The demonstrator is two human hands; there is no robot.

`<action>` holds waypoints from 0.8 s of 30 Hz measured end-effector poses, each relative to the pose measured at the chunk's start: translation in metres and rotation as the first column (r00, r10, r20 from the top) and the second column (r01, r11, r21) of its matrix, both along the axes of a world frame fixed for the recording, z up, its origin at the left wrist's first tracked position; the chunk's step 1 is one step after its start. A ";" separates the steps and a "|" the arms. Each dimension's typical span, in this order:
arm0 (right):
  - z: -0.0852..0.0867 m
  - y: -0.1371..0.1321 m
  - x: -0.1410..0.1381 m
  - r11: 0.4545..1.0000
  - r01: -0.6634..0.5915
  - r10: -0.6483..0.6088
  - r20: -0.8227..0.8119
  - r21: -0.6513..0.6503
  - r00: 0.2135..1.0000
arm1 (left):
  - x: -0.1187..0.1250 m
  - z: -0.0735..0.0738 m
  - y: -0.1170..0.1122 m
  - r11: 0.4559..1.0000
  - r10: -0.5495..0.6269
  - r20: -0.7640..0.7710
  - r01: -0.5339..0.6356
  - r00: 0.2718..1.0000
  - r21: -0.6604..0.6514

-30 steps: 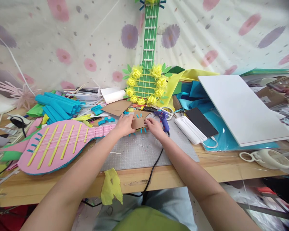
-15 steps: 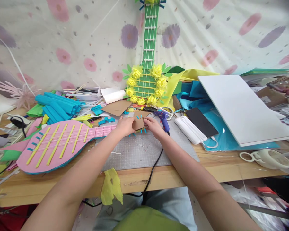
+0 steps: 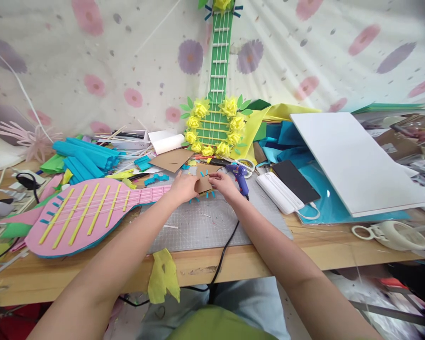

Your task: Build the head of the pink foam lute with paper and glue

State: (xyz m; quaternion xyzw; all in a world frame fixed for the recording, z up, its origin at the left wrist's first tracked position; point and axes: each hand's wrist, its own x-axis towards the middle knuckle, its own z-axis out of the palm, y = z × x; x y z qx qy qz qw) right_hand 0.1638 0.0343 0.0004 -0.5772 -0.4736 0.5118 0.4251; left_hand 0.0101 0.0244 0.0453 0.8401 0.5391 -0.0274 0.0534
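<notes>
A pink paper guitar [image 3: 81,212] with yellow strips lies flat on the table, its neck running right to a small brown cardboard piece [image 3: 202,184] edged with blue pegs. My left hand [image 3: 182,186] presses on the left side of that cardboard piece, fingers curled over it. My right hand [image 3: 223,183] pinches its right edge with fingers together. Both hands rest over a grey cutting mat [image 3: 212,222]. A blue glue gun [image 3: 240,177] lies just right of my right hand, its black cord trailing off the table's front.
A green paper guitar [image 3: 216,113] with yellow flowers leans upright at the back. Blue paper rolls [image 3: 85,156] lie at left. A white board [image 3: 354,160], black phone [image 3: 295,179], white power strip [image 3: 279,191] and tape dispenser [image 3: 393,233] sit right. A yellow scrap [image 3: 163,276] hangs off the table edge.
Both hands stay on the cardboard piece with only small finger shifts. The view has tilted down slightly.
</notes>
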 end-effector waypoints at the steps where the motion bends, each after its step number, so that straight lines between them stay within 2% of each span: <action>1: 0.000 0.000 0.000 1.000 -0.004 0.004 0.006 0.006 1.000 | 0.000 0.000 0.000 1.000 0.002 -0.002 -0.002 1.000 -0.004; 10: 0.001 0.001 -0.001 1.000 0.000 0.000 0.053 0.016 0.999 | 0.007 0.001 -0.001 0.999 0.025 -0.017 -0.026 1.000 -0.033; 15: 0.002 0.001 -0.002 1.000 0.008 -0.008 0.034 -0.001 0.999 | 0.003 -0.001 0.001 0.999 0.022 0.045 -0.021 0.999 -0.028; 24: -0.003 0.003 -0.001 1.000 0.016 -0.015 0.024 -0.005 1.000 | -0.003 -0.008 0.004 0.999 -0.044 0.067 0.042 0.997 0.027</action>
